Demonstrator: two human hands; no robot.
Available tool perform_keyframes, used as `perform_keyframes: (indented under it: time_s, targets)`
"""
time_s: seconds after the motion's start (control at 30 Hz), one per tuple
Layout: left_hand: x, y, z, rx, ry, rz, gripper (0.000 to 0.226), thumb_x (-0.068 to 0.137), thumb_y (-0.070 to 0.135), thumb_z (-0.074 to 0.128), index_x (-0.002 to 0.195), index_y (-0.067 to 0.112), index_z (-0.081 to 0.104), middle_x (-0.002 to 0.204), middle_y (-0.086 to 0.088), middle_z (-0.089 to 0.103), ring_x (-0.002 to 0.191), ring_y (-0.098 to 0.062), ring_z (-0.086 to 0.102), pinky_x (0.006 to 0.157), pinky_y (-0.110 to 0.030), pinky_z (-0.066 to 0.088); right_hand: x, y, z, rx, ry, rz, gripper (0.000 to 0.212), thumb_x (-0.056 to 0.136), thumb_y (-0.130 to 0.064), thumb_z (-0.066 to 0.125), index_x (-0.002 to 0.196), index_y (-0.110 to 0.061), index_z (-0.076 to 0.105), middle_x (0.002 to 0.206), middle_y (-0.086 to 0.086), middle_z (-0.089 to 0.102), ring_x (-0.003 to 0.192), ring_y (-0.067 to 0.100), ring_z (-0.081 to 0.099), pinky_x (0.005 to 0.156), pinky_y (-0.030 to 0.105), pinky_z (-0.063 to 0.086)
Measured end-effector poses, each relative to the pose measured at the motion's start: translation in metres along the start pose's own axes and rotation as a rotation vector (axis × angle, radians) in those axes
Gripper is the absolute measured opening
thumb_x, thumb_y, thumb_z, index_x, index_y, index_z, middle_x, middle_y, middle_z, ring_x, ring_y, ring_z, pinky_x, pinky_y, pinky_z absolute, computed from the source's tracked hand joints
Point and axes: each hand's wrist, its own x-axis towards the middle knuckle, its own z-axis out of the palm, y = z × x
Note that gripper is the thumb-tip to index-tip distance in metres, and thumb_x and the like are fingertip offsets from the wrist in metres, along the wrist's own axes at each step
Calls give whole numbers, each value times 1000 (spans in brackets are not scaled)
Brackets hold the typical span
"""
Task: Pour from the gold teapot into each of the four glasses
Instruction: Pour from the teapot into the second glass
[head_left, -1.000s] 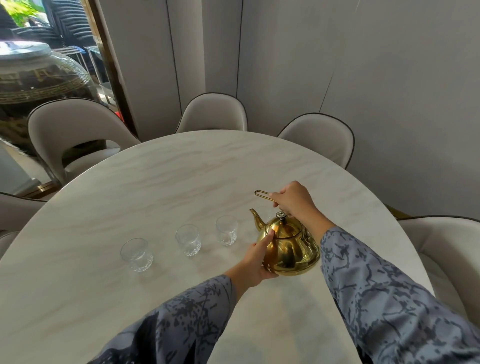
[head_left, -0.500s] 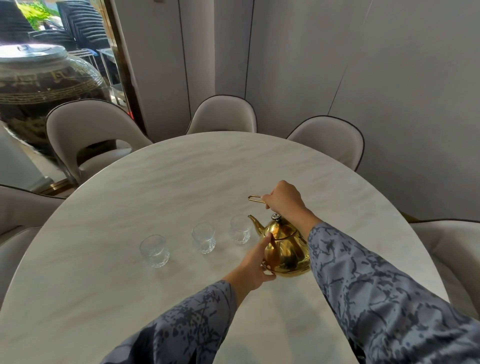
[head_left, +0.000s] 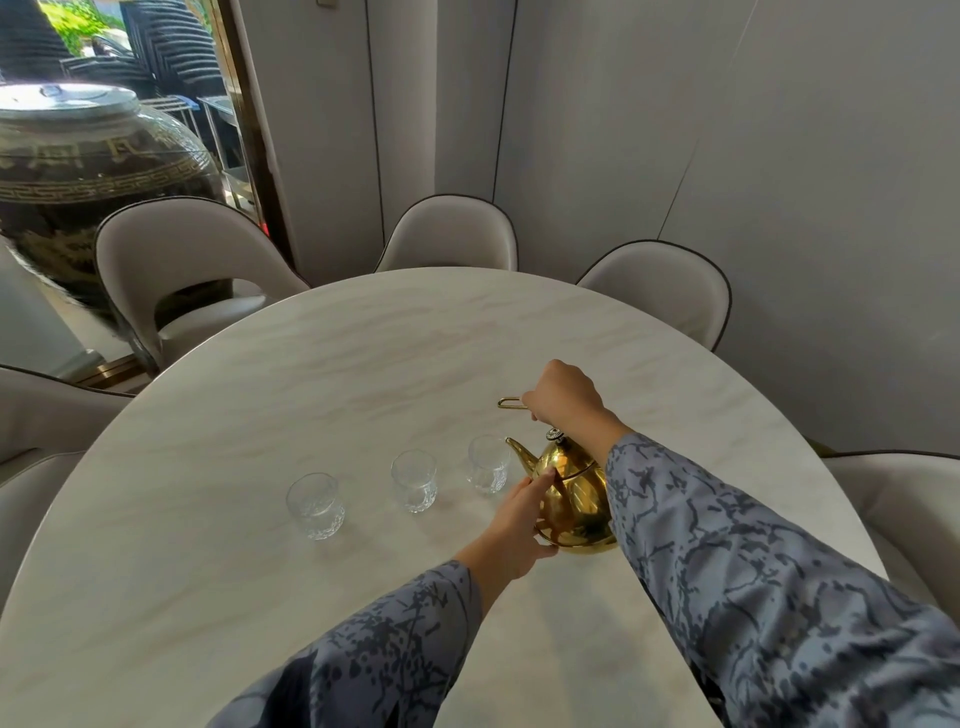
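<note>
The gold teapot (head_left: 571, 493) is near the middle of the marble table (head_left: 363, 364), its spout pointing left at the rim of the nearest glass (head_left: 488, 464). My right hand (head_left: 563, 395) is closed around the teapot's thin wire handle above the lid. My left hand (head_left: 519, 525) rests flat against the pot's left side, fingers extended. Two more clear glasses stand in a row further left: a middle glass (head_left: 414, 480) and a left glass (head_left: 315, 505). Only three glasses are visible. All look empty.
Cream upholstered chairs ring the table: one at back left (head_left: 176, 260), one at back centre (head_left: 452, 234), one at back right (head_left: 660, 291), one at right (head_left: 904, 499). A large dark ornamental jar (head_left: 78, 171) stands behind the left chair.
The teapot has shifted left, bringing its spout up to the nearest glass. Both hands kept their hold. My head has moved, so the whole scene sits further right in view.
</note>
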Motion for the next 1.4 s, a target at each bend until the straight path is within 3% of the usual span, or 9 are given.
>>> perform_keyframes:
  time_s: [0.17,0.4,0.83,1.0,1.1,1.2,1.4]
  targets:
    - [-1,1,2,-4,0,-9,63,91,45,60,142,15,39,153,-16,35,141,-37,35,113,-61,32,2,-3,1,-20,-9,3,13,88,-13,62,77,-6,61,88,13,74,83,32,69,47,24,36]
    - [-6,2,6,-22,8,-19,63,91,45,59,142,15,37,154,-17,34,141,-38,34,112,-60,32,2,-4,0,-63,-12,2,24,88,-12,63,66,-9,54,84,12,71,70,28,59,46,24,34]
    - [-18,8,19,-66,2,-33,65,90,46,62,141,16,37,153,-18,35,140,-39,35,109,-59,35,0,-9,-11,-122,-33,-3,23,83,-6,67,64,-10,54,81,11,69,77,29,66,54,28,43]
    - [-21,9,21,-86,9,-35,43,92,43,60,119,16,42,149,-18,39,138,-39,36,110,-58,33,-1,-12,-15,-138,-46,-6,23,81,-3,66,61,-9,56,75,11,66,71,30,62,53,28,42]
    - [-22,9,22,-92,13,-35,41,91,43,61,115,16,42,149,-19,38,139,-39,34,110,-58,33,-1,-16,-16,-156,-53,-8,23,81,-5,68,63,-9,56,82,12,70,76,30,66,58,30,47]
    - [-23,10,22,-93,19,-38,42,91,44,62,116,17,42,150,-18,38,140,-40,34,110,-58,34,-2,-19,-18,-178,-54,-2,24,83,-7,71,65,-9,54,87,13,71,84,31,70,67,34,51]
    - [-25,12,24,-101,8,-42,62,89,45,63,138,15,39,151,-19,37,140,-40,35,110,-59,34,-3,-21,-20,-190,-44,-7,26,86,-8,68,63,-10,55,78,10,66,74,28,65,68,35,52]
